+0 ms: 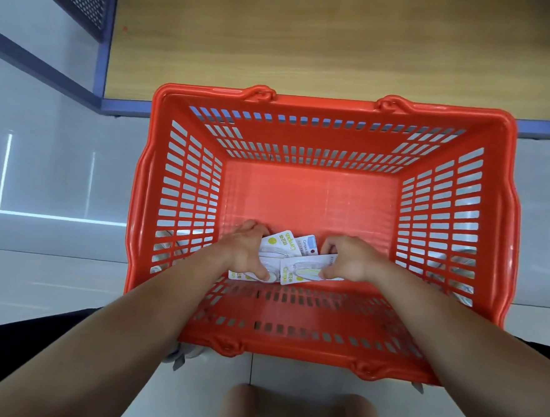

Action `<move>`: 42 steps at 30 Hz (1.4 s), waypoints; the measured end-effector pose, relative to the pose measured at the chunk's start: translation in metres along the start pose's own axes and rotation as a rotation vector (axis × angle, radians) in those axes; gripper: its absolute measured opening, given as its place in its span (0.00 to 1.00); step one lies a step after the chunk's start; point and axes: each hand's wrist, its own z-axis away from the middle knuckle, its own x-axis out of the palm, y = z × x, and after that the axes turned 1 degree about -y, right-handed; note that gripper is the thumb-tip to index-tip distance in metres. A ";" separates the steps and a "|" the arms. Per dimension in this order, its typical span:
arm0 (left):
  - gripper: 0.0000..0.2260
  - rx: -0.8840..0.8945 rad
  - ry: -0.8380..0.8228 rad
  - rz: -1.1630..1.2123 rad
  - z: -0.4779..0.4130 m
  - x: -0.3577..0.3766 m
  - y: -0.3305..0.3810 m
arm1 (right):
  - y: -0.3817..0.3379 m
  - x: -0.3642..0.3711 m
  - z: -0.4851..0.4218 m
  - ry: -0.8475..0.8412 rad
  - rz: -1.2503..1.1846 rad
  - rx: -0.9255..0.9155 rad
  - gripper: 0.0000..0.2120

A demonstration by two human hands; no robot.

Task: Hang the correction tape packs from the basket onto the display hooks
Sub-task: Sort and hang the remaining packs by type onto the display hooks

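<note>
Several packs [282, 246] lie between left hand [244, 250] and right hand [351, 262], seemingly pinched.

Both bare arms reach forward and down from the near edge of the view, converging toward the middle. The left forearm [112, 327] runs in from the near left, the right forearm [453, 334] from the near right, with both wrists roughly straight. The left hand [248, 252] is palm down, its fingers curled over the far edge of the far pack [279, 246] and its thumb stretched out on the near side. The right hand [348, 260], just beside it and not touching it, is also palm down and pinches the right end of the near pack [301, 272] between curled fingers and thumb. Two bare knees [240, 407] show at the near edge, between the arms.
</note>
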 end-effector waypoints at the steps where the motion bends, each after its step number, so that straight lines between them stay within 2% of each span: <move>1: 0.41 -0.001 -0.011 0.053 0.000 -0.001 0.000 | 0.001 -0.001 0.000 -0.005 -0.003 0.008 0.15; 6: 0.40 -0.010 -0.050 0.259 0.008 -0.006 -0.003 | 0.005 -0.008 0.000 0.022 -0.119 0.013 0.13; 11: 0.18 -0.005 0.076 0.521 0.015 -0.017 -0.010 | -0.003 -0.023 0.007 0.295 -0.394 0.008 0.20; 14: 0.13 0.009 0.168 0.624 0.031 -0.034 -0.008 | -0.014 -0.035 0.014 0.398 -0.590 -0.018 0.22; 17: 0.12 0.037 0.240 0.672 0.057 -0.050 0.001 | -0.030 -0.052 0.031 0.453 -0.716 -0.096 0.20; 23: 0.17 0.123 0.319 0.740 0.121 -0.072 0.025 | -0.062 -0.091 0.102 0.562 -0.841 -0.242 0.12; 26: 0.18 0.178 0.365 0.793 0.168 -0.084 0.037 | -0.079 -0.106 0.150 0.549 -0.905 -0.315 0.09; 28: 0.13 0.221 0.400 0.837 0.200 -0.092 0.044 | -0.092 -0.112 0.181 0.522 -0.934 -0.357 0.07; 32: 0.07 0.341 0.445 0.969 0.263 -0.103 0.071 | -0.124 -0.116 0.233 0.511 -0.933 -0.430 0.07; 36: 0.15 0.458 0.533 1.082 0.307 -0.100 0.098 | -0.156 -0.118 0.278 0.507 -1.025 -0.523 0.07; 39: 0.11 0.540 0.598 1.145 0.325 -0.093 0.115 | -0.172 -0.112 0.300 0.502 -1.113 -0.582 0.07; 42: 0.12 0.558 0.635 1.233 0.334 -0.086 0.130 | -0.182 -0.103 0.307 0.581 -1.197 -0.593 0.08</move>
